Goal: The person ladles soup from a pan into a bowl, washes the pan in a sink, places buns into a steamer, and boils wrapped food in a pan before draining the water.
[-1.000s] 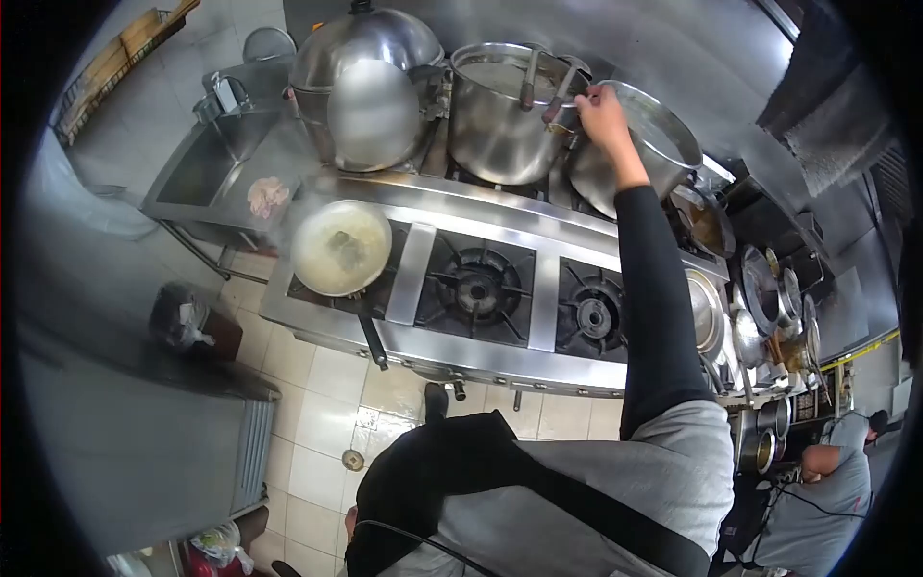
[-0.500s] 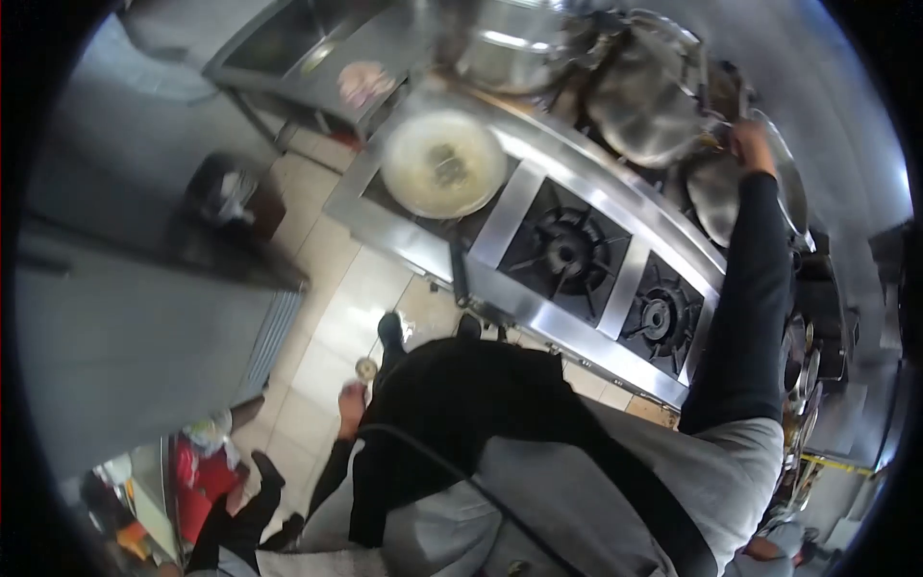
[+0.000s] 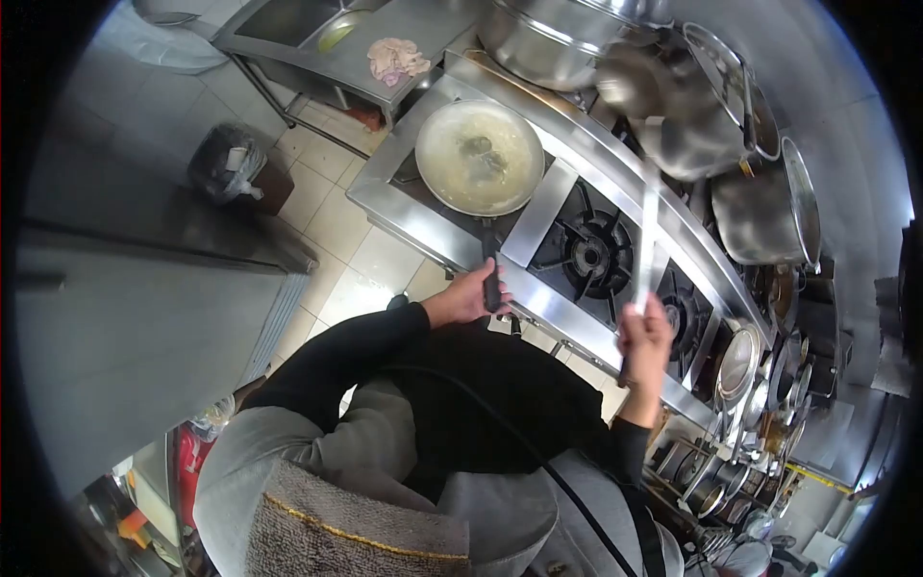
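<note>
A light-coloured frying pan (image 3: 442, 159) stands on the left burner, with pale, cloudy liquid and a dark patch in its middle. Its black handle (image 3: 492, 294) points toward me, and my left hand (image 3: 466, 293) is closed around it. My right hand (image 3: 646, 346) is wrapped round the dark grip of a long-handled ladle (image 3: 648, 236), raised over the right side of the stove. The ladle's flat metal shaft points away from me. Its rounded head is smeared by motion, close to the pots at the back.
Two bare burners, a middle one (image 3: 588, 252) and a right one, lie beside the pan. A big steel pot (image 3: 543, 48) and several other pots line the back. Raw-looking meat (image 3: 396, 60) lies by the sink at left. A bin (image 3: 240, 173) stands on the floor; strainers (image 3: 738, 363) hang at right.
My right hand has come back from among the rear pots, now with the ladle in it. My left hand has risen from low beside my body to the pan's handle.
</note>
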`<state>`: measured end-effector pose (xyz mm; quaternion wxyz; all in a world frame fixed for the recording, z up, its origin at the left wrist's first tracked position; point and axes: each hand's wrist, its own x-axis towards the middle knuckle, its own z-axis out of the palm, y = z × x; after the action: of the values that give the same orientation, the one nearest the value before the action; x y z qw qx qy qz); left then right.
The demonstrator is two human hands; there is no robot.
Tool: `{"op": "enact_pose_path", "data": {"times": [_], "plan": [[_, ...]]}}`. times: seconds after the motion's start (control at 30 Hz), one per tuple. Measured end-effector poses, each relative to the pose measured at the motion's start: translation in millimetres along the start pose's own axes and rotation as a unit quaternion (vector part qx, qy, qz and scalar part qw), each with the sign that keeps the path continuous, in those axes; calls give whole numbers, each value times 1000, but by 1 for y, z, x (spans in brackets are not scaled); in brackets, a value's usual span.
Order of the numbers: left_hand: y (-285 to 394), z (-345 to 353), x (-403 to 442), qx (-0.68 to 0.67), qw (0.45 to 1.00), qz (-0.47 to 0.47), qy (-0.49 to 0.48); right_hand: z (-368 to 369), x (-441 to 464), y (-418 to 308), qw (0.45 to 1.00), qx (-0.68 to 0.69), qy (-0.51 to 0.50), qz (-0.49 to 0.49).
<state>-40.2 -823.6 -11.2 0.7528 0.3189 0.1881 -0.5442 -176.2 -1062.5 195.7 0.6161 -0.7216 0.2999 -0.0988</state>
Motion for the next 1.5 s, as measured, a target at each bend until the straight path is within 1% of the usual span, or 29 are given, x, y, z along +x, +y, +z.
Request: {"op": "enact_pose_path", "data": {"times": [0.03, 0.07, 0.1, 0.13, 0.17, 0.23, 0.33, 0.47, 0.57, 0.67, 0.77, 0.8, 0.9, 0.93, 1.03, 1.13, 1.23, 1.37, 1.5], "plan": [[-5, -7, 3, 26, 999, 21, 18, 14, 2, 13, 999, -40, -29, 19], [-3, -13, -3, 82, 994, 51, 55, 26, 7, 27, 995, -81, -50, 21], [-1, -16, -9, 136, 983, 84, 91, 35, 16, 40, 993, -75, -82, 42], [1, -13, -18, 133, 974, 117, 144, 43, 26, 54, 987, -129, -91, 1], [5, -17, -24, 156, 970, 120, 145, 51, 36, 64, 987, -129, -94, 4], [19, -29, -33, 199, 960, 129, 150, 62, 53, 73, 977, -193, -93, -13], [31, -37, -38, 205, 963, 116, 128, 71, 68, 85, 968, -214, -122, -47], [39, -47, -43, 223, 959, 132, 112, 70, 61, 89, 955, -256, -145, -41], [34, -41, -57, 213, 954, 155, 142, 63, 46, 85, 949, -274, -149, -54], [27, -52, -59, 162, 960, 178, 145, 60, 31, 74, 938, -299, -156, -80], [26, -55, -61, 128, 967, 176, 129, 65, 23, 62, 944, -284, -160, -40], [26, -54, -60, 131, 968, 172, 131, 65, 24, 70, 943, -281, -156, -85], [28, -56, -60, 140, 968, 164, 131, 71, 27, 72, 927, -315, -159, -125], [29, -55, -61, 142, 968, 164, 129, 75, 28, 63, 927, -325, -183, -42], [29, -52, -62, 135, 970, 157, 128, 79, 25, 69, 931, -305, -170, -104], [28, -54, -66, 120, 972, 153, 131, 77, 18, 54, 939, -270, -199, -73], [27, -57, -67, 102, 975, 148, 130, 78, 13, 54, 939, -260, -212, -76], [25, -58, -63, 90, 977, 149, 120, 80, 13, 70, 932, -252, -255, -49], [29, -54, -60, 111, 973, 160, 125, 79, 2, 77, 935, -241, -254, -51]]}}
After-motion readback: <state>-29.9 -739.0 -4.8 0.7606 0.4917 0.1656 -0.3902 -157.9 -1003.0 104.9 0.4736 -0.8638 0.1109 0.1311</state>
